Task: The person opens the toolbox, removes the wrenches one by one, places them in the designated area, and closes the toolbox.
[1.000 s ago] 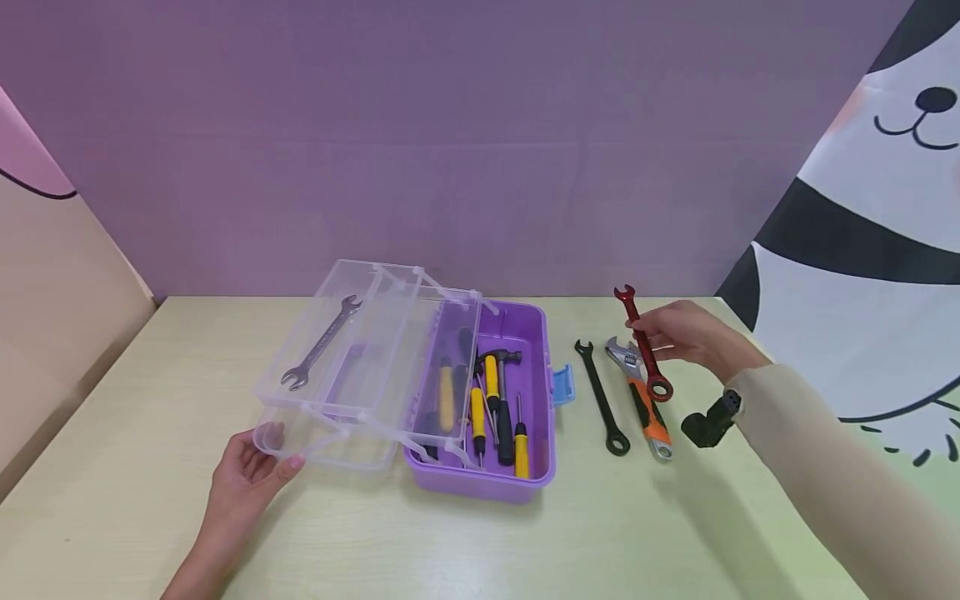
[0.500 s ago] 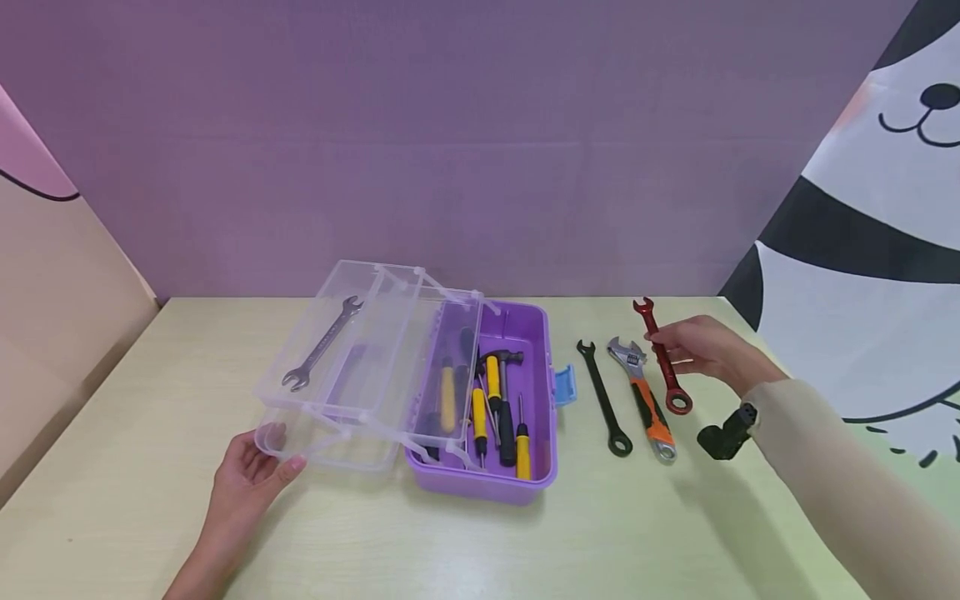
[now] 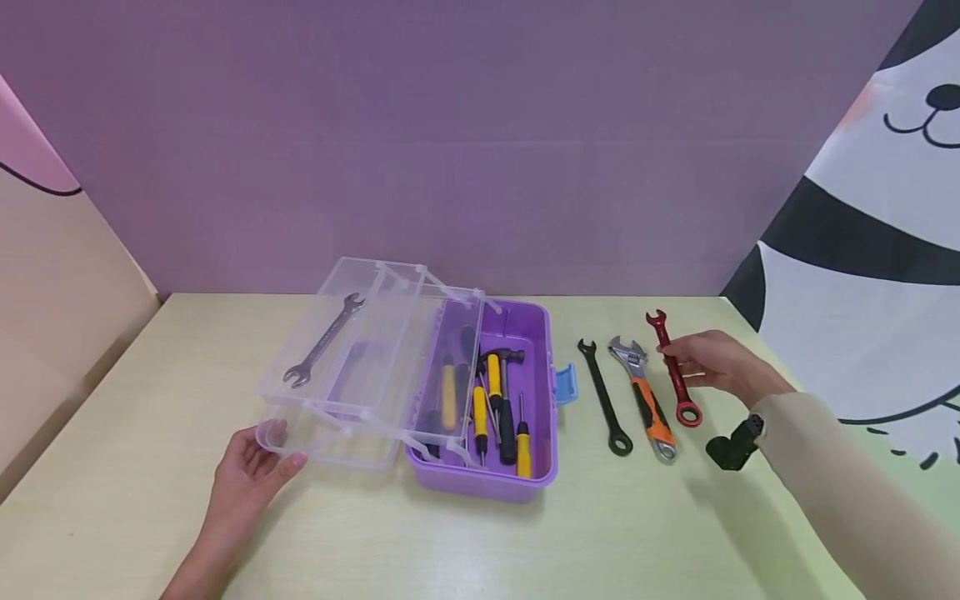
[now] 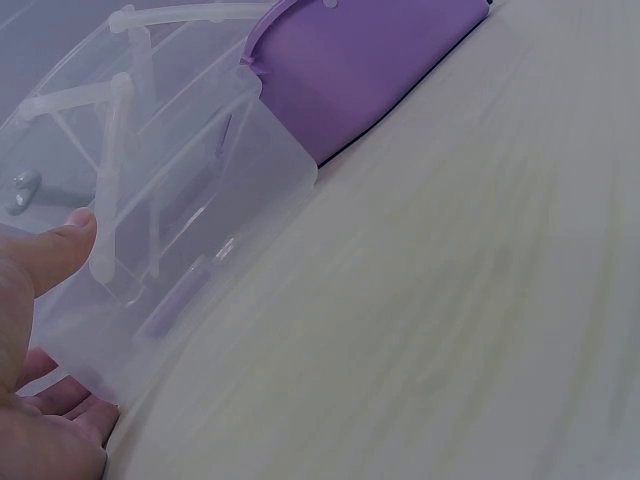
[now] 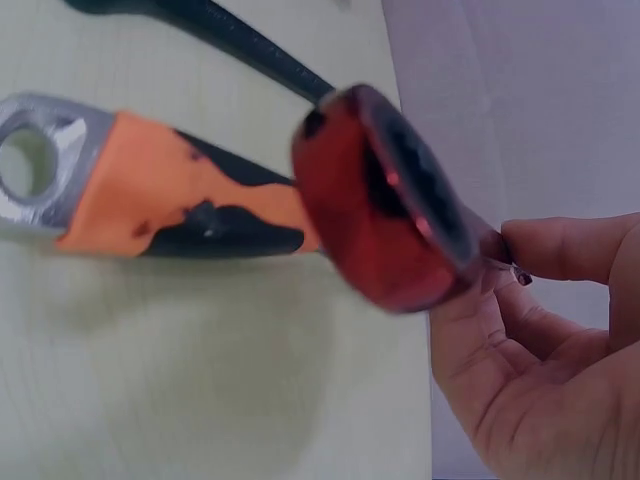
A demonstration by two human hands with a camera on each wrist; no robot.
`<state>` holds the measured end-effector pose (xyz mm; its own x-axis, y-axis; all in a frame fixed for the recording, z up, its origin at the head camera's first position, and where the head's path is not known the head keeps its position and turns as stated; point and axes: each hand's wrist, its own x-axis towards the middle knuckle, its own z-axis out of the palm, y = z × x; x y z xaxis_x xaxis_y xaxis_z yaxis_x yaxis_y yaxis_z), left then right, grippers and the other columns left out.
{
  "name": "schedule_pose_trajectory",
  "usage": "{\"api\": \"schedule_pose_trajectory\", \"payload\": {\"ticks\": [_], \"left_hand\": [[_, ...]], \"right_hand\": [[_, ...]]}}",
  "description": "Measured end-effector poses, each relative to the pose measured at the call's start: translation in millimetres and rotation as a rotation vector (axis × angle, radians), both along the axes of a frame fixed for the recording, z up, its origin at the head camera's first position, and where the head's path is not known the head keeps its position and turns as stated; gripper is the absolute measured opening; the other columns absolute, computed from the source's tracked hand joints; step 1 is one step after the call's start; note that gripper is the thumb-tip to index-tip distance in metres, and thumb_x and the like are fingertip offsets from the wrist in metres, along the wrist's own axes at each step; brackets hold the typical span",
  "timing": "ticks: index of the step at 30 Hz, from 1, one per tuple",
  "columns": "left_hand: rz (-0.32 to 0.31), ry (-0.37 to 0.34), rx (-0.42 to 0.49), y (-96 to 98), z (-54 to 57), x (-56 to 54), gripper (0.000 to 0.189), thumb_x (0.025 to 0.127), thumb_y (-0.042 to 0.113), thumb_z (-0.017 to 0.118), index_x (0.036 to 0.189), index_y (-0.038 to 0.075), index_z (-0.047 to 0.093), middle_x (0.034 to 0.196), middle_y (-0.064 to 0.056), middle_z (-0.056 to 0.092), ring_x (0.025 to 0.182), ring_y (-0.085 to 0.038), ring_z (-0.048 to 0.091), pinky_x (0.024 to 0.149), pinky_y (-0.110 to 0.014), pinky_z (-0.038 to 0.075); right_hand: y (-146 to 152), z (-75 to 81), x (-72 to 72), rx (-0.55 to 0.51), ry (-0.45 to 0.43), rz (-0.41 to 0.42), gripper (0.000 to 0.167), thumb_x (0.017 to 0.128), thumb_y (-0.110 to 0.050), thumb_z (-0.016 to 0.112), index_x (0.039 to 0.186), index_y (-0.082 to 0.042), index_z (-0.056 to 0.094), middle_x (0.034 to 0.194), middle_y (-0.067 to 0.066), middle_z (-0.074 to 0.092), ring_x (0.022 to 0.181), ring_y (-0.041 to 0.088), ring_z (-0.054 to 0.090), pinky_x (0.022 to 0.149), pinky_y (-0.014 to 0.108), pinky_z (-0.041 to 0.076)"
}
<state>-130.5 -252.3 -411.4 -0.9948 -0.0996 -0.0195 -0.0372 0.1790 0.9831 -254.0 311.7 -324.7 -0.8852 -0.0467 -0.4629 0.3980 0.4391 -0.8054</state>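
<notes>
In the head view, my right hand [image 3: 716, 362] pinches a red ratchet combination wrench [image 3: 677, 379] by its middle, at the right of the table. The right wrist view shows its ring end [image 5: 385, 200] close to the camera, with thumb and fingers farther along the shaft. My left hand [image 3: 243, 483] grips the left edge of the clear plastic lid and tray [image 3: 397, 325] of a purple toolbox [image 3: 480, 485]. In the left wrist view the thumb [image 4: 60, 250] lies over that edge and the fingers are partly hidden below. A silver open-ended wrench [image 3: 322, 343] lies in the clear part.
Inside the toolbox lie a hammer [image 3: 506, 417] and several yellow-handled screwdrivers [image 3: 522, 454]. A blue latch [image 3: 566, 385] sticks out on its right. Between box and right hand lie a black combination wrench [image 3: 603, 396] and an orange-handled adjustable wrench [image 3: 645, 396]. A purple backdrop [image 3: 480, 167] stands behind.
My right hand has moved right and toward me with the red wrench, from over the adjustable wrench to the right of it. The left hand and lid have stayed in place.
</notes>
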Motion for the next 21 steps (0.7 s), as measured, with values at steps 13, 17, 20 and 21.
{"api": "schedule_pose_trajectory", "payload": {"ticks": [13,17,20,21], "left_hand": [[0.007,0.009,-0.014,1.0,-0.2,-1.3,0.067,0.090,0.010,0.066,0.138,-0.010,0.024,0.149,-0.029,0.029,0.137,-0.037,0.032,0.090,0.006,0.034],[0.006,0.021,-0.017,0.3,-0.5,-1.4,0.066,0.090,0.010,0.066,0.137,-0.010,0.024,0.149,-0.029,0.029,0.132,-0.016,0.042,0.091,0.005,0.034],[0.007,0.027,-0.013,0.0,-0.9,-1.2,0.065,0.089,0.009,0.066,0.137,-0.009,0.025,0.149,-0.028,0.030,0.114,0.012,0.043,0.091,0.005,0.034],[0.008,0.026,-0.013,-0.1,-1.2,-1.0,0.065,0.089,0.009,0.066,0.137,-0.009,0.025,0.149,-0.028,0.030,0.111,0.015,0.041,0.091,0.005,0.035]], "right_hand": [[11,-14.6,-2.0,0.012,-0.031,-0.022,0.029,0.098,-0.017,0.049,0.119,0.000,0.059,0.083,-0.007,0.063,0.077,0.010,0.059,0.076,0.024,0.056],[17,-20.0,-3.4,-0.001,-0.042,-0.042,0.024,0.098,-0.018,0.048,0.111,-0.006,0.066,0.082,-0.008,0.063,0.077,0.010,0.057,0.075,0.024,0.056],[20,-24.6,-3.6,-0.007,-0.051,-0.055,0.021,0.098,-0.018,0.049,0.103,-0.011,0.068,0.080,-0.008,0.062,0.075,0.010,0.057,0.074,0.024,0.056],[21,-26.1,-3.5,-0.006,-0.053,-0.058,0.020,0.098,-0.018,0.050,0.102,-0.011,0.068,0.079,-0.008,0.062,0.074,0.010,0.056,0.073,0.024,0.056]]}}
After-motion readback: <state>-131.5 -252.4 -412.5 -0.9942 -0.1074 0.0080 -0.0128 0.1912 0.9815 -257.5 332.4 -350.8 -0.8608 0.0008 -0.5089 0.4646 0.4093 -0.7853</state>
